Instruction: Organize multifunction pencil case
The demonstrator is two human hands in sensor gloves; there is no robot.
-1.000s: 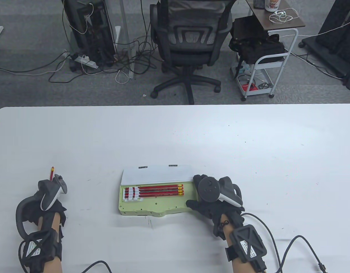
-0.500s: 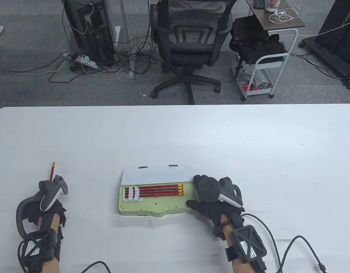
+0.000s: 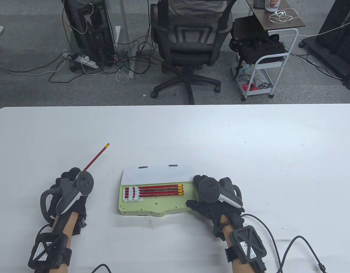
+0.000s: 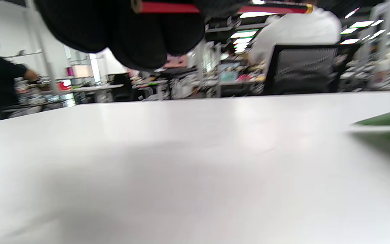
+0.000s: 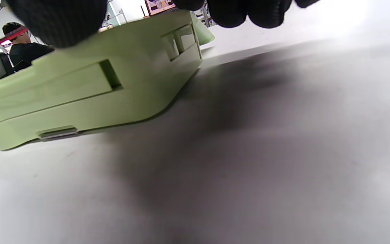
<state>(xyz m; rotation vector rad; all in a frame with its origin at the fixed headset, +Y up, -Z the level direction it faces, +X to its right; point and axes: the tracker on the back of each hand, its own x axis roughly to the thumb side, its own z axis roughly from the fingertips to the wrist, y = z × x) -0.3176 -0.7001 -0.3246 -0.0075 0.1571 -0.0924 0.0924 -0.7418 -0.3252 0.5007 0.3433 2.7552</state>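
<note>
A light green pencil case [image 3: 152,206] lies open on the white table [image 3: 175,130], its white lid [image 3: 156,174] raised at the back. Three red pencils [image 3: 159,190] lie side by side in its tray. My right hand [image 3: 204,199] grips the case's right end; the case's side shows in the right wrist view [image 5: 80,98]. My left hand [image 3: 70,184], left of the case, holds a red pencil [image 3: 96,157] that points up and to the right, eraser end away from me. The same pencil crosses the top of the left wrist view [image 4: 222,7] under my fingers [image 4: 141,40].
Beyond the table's far edge stand an office chair [image 3: 189,42], a white cart [image 3: 263,65] and a computer tower [image 3: 87,31] with cables on the floor. A cable [image 3: 294,250] trails from my right wrist across the table's near right.
My left hand has moved right and forward toward the case, and the pencil in it has swung from near upright to slanting up and right. My right hand and the case have not moved.
</note>
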